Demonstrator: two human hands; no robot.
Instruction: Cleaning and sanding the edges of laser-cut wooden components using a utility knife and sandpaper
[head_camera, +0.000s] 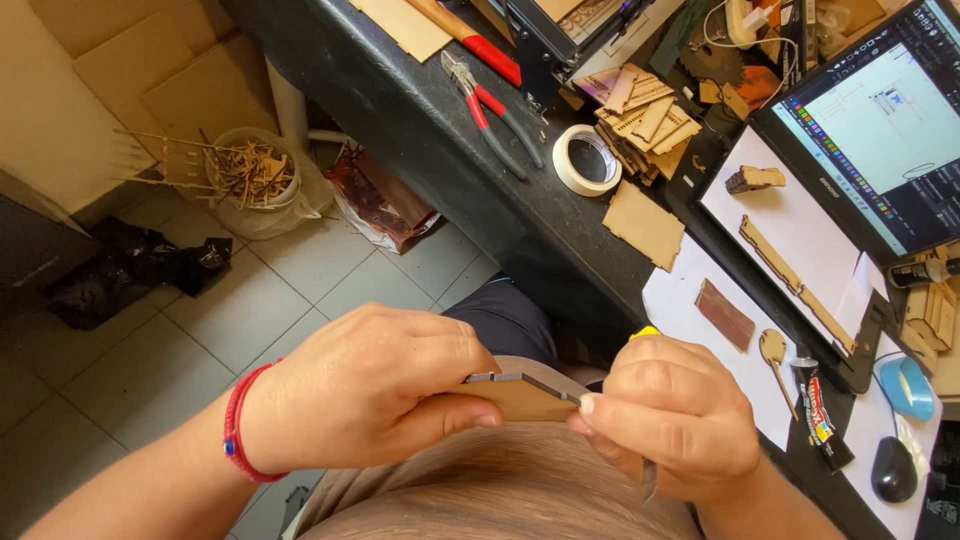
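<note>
A dark bench (440, 150) runs from the top centre down to the right edge, over a grey tiled floor (200, 330). On the bench's right end a laptop (880, 120) stands open, its keyboard covered by white paper (800, 225) that carries a long notched wood strip (795, 283) and a small wood block (755, 179). A white bucket (255, 185) full of wood scraps sits on the floor at left. Near the bench's middle lie a pile of cut wood pieces (645, 120), red-handled pliers (490, 110), a tape roll (587, 159) and a flat wood square (643, 224).

Low in the view, over the person's lap, the left hand (365, 390), with a red cord at the wrist, is closed around one end of a thin wood panel (520, 395). The right hand (670, 420) pinches the panel's other end between thumb and forefinger, and a bit of yellow tool (644, 332) shows above its knuckles. A glue tube (822, 415) and a black mouse (893, 470) lie just right of that hand.
</note>
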